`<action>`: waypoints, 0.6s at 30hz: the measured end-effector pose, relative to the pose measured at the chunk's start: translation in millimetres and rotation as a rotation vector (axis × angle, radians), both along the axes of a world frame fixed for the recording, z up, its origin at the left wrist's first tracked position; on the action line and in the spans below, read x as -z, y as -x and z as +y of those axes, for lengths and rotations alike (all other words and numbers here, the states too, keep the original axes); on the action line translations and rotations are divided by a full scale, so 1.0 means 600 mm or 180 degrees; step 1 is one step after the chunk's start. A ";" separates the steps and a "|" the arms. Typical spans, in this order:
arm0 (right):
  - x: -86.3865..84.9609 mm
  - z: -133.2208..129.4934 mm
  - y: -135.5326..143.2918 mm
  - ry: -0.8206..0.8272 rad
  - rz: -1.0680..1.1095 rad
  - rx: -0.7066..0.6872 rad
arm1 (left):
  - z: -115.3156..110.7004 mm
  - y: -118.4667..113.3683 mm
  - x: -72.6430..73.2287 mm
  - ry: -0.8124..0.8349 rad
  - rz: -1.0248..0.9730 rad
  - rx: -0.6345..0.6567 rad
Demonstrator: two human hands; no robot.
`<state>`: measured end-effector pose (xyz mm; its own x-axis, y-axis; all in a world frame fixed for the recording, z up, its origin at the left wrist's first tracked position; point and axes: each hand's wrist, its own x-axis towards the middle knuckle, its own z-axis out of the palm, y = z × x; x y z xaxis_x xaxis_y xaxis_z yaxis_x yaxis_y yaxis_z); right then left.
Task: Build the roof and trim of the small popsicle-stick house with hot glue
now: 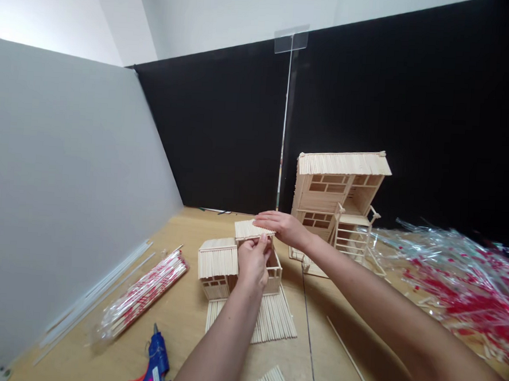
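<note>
The small stick house (218, 263) (windowed in front) looks pale, ribbed.

Lighting: bright, diffuse; strongest at upper left, where the wall (37, 5) washes out to white. Shadow: soft, on the desk (190, 313) beneath the right arm (373, 295). Dark area: black panel (215, 125), detail mostly lost. Glare: scattered highlights on plastic wrap (455, 289). Blur: wrap smeared toward the right edge; left hand (252, 262) and right hand (289, 230) fairly clear. Distortion: wide-angle, stretched margins.

Small stick house (218, 263) partly behind the left hand (253, 262)
</note>
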<state>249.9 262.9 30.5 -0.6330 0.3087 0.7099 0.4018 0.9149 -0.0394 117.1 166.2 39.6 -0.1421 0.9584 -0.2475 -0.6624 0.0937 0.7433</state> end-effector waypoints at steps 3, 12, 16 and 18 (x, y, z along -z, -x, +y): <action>-0.001 -0.002 0.000 0.0068 0.0025 -0.0014 | 0.001 0.000 0.002 -0.0022 0.0024 -0.0001; 0.002 -0.003 0.002 0.0048 0.0084 -0.0008 | -0.001 -0.003 -0.004 0.0038 0.0009 -0.0059; -0.001 -0.003 0.002 0.0025 0.0034 -0.0002 | -0.001 -0.002 -0.004 0.0042 0.0031 -0.0065; -0.002 -0.004 0.002 0.0022 0.0016 0.0027 | 0.000 -0.002 -0.003 0.0037 0.0058 -0.0051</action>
<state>248.8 260.7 31.9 -0.6268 0.3189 0.7109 0.4094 0.9111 -0.0477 118.2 166.1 41.7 -0.1621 0.9531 -0.2557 -0.6502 0.0918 0.7542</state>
